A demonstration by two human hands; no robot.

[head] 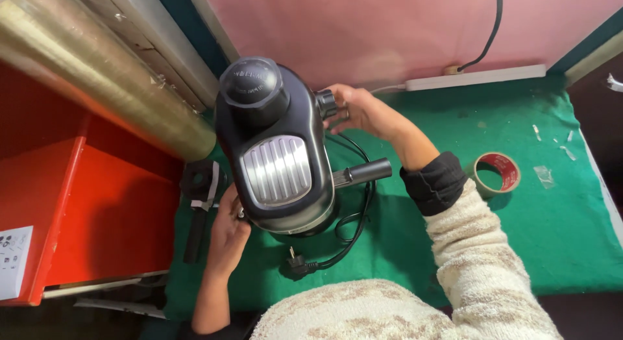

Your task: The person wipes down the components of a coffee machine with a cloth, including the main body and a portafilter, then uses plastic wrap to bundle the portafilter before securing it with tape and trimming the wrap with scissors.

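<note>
Head view: hands grip glossy black coffee machine (279,151), ribbed metal panel.

Black espresso machine (278,151) on green cloth (551,229); left hand (228,236) at base, right hand (360,111) on side knob (326,103).

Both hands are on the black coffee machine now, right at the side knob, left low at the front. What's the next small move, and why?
Probably turn the side knob gently with the right hand while the left hand steadies the coffee machine. The right fingers already sit at the knob and the left braces the base. Mind the power cord lying loose on the green mat beside the base.
</note>
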